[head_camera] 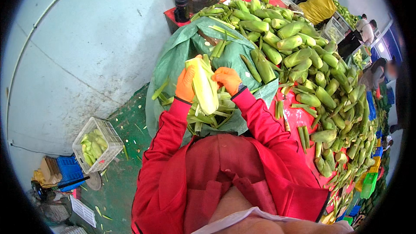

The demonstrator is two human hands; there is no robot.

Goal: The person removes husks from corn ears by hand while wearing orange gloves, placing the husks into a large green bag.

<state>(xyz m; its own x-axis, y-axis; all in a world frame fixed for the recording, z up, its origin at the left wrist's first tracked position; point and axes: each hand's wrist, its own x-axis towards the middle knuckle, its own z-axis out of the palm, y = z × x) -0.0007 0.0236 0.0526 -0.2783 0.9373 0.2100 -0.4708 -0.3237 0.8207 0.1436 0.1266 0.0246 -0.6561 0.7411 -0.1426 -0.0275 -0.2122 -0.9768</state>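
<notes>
An ear of corn [205,92], partly stripped to pale inner husk, is gripped along its left side by my left hand [186,83] in an orange glove. My right hand [228,79], gloved the same way, pinches a husk leaf at the ear's right edge. Both hands are over a green woven sack [169,55] that lies open in front of me. Loose husk strips [208,120] have gathered in the sack below the ear. A whole ear in green husk [262,66] rests on the sack's edge, right of my right hand.
A large heap of unhusked corn [299,42] covers much of the red table [294,117] at right. A knife [286,122] lies near its edge. A white crate [97,143] of pale ears stands on the green floor. A dark jar [181,9] stands by a bag. People [365,31] are farther right.
</notes>
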